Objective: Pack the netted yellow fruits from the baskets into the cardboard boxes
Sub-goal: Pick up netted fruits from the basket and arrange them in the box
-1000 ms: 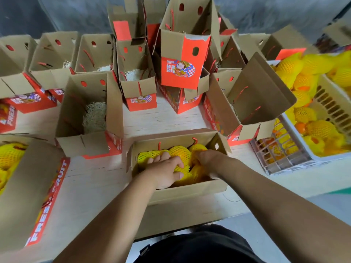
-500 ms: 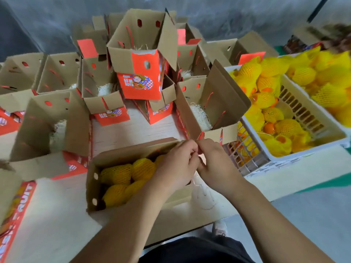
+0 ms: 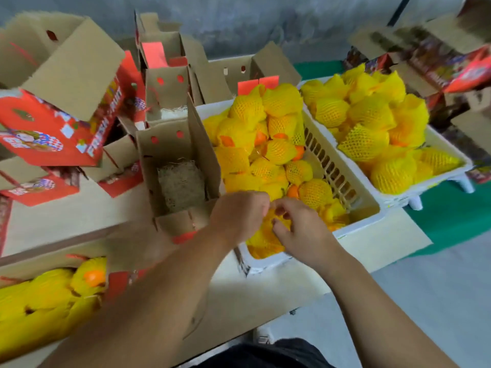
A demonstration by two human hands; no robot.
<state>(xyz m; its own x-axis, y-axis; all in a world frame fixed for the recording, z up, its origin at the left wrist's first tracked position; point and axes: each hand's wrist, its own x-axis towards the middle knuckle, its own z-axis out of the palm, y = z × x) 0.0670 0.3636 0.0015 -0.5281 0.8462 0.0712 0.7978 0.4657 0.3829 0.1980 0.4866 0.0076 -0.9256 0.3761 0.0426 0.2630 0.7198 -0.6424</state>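
- A person's two bare forearms reach forward from the bottom edge, over a pale table (image 3: 265, 288), into the near end of a white slatted basket (image 3: 364, 208).
- The left hand (image 3: 239, 213) has its fingers curled down into the heap of netted yellow fruits (image 3: 279, 152); its grip seems to be on one netted fruit (image 3: 265, 235) at the basket's near end, though the fingertips are hidden.
- The right hand (image 3: 300, 229), just beside the left and nearly touching it, has its fingers bent and pinching the yellow netting of that same fruit.
- Beyond the grip, the rest of this basket is piled with fruits in yellow foam netting, a few showing orange skin.
- To the right of the grip and farther back stands a second white basket (image 3: 449, 171), also heaped with netted fruits; the two baskets sit side by side.
- Just left of the grip, an open cardboard box (image 3: 172, 144) stands upright with its flaps raised and pale shredded padding (image 3: 182, 184) at its bottom.
- Well left of the grip and nearer the person, another cardboard box (image 3: 32, 261) holds netted fruits; this part is blurred.
- Farther left and behind, many open brown boxes with red printed panels (image 3: 53, 128) crowd the table, some tilted.
- To the right of the table the surface under the second basket is green (image 3: 451, 221); below the table edge is a grey floor (image 3: 425, 301).
- A rough grey wall (image 3: 265, 22) closes the room behind the boxes.
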